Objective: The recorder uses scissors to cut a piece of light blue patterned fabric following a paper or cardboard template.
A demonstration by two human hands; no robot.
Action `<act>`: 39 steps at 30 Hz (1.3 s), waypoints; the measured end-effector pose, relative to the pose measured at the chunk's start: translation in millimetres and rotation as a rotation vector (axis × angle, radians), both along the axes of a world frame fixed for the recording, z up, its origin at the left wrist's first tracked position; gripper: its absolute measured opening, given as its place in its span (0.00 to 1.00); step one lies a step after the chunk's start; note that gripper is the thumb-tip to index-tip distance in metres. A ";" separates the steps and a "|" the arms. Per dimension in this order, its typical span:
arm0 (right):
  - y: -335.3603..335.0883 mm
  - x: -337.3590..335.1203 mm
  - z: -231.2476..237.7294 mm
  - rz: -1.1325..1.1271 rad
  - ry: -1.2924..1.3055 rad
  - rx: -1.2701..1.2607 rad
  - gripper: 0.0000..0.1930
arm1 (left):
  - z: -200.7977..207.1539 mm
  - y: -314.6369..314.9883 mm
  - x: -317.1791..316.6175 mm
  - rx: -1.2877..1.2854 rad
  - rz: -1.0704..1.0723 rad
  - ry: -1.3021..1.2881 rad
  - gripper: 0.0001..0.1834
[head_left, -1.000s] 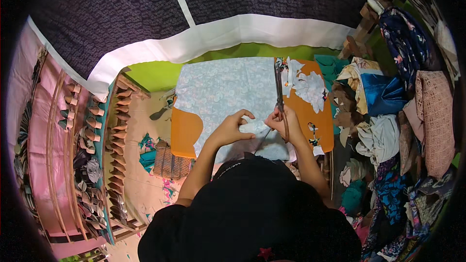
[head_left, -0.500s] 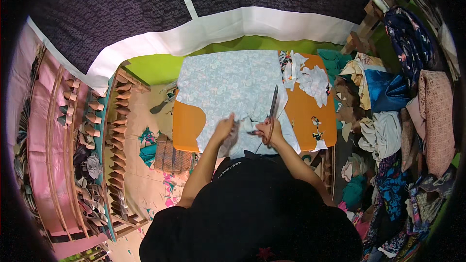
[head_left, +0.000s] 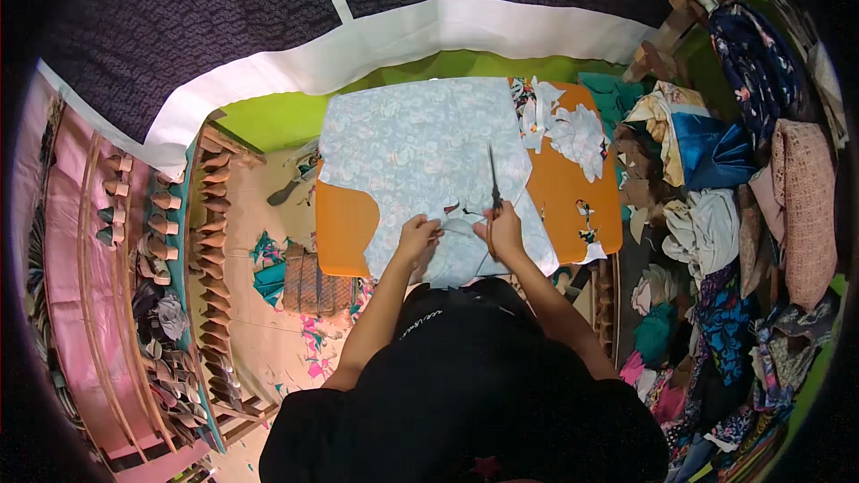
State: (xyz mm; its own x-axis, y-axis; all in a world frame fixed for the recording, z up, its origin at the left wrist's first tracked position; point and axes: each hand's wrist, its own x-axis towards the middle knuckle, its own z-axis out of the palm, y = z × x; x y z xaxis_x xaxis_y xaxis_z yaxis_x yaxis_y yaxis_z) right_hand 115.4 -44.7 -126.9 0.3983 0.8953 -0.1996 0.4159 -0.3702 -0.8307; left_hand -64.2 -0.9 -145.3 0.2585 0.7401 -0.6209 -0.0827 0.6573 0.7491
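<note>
A pale blue-grey patterned fabric (head_left: 420,143) is spread over an orange table (head_left: 344,228), with a curved cut-out at its left side. Close to my body, my left hand (head_left: 419,241) is closed on the fabric, its fingers curled in at the edge of a small raised or folded part (head_left: 458,227). In my right hand (head_left: 504,231) is a pair of scissors (head_left: 495,177), blades pointing away from me over the fabric and looking closed. Its handles are partly hidden by the fingers. Small dark scraps or gaps show between my hands.
Crumpled fabric offcuts (head_left: 577,139) lie at the table's right side. Piles of cloth (head_left: 707,233) crowd the right. Wooden shoe-form racks (head_left: 215,250) stand on the left. A dark patterned cloth with a white border (head_left: 394,22) hangs beyond the table. Scraps litter the floor.
My left hand has come down from a raised, blurred position onto the fabric. The scissors have swung from leaning right to nearly straight ahead, tilting slightly left. The view has shifted slightly.
</note>
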 end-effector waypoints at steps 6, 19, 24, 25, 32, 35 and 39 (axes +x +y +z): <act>25.3 -16.7 -18.5 0.025 -0.148 0.050 0.11 | 7.9 2.0 -1.7 0.235 0.063 0.008 0.07; 29.2 55.7 -41.4 -0.342 -0.395 -0.038 0.11 | -3.7 5.6 -0.4 0.208 -0.059 0.064 0.10; 12.7 107.5 -22.3 -0.417 -0.313 -0.073 0.12 | 3.3 6.3 10.8 0.153 0.006 0.129 0.09; 7.9 119.4 -20.6 -0.375 -0.266 -0.033 0.13 | 5.5 6.6 18.6 0.158 0.002 0.125 0.09; -18.2 149.5 23.9 -0.187 -0.140 0.025 0.13 | 34.1 10.3 74.7 0.270 -0.111 -0.029 0.05; -30.8 159.8 25.7 -0.183 -0.010 -0.180 0.13 | 44.8 16.9 99.4 0.298 -0.115 -0.145 0.07; -48.0 176.0 13.0 0.075 -0.048 0.114 0.12 | 91.8 16.3 128.7 0.288 -0.016 -0.283 0.07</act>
State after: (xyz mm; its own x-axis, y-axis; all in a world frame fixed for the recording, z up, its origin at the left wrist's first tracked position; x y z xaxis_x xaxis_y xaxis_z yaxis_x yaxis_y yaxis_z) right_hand 291.4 -92.7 -113.9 0.3365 0.9386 -0.0767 0.4791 -0.2407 -0.8441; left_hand 64.5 15.4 -53.5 0.4025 0.8680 -0.2909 -0.3038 0.4264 0.8520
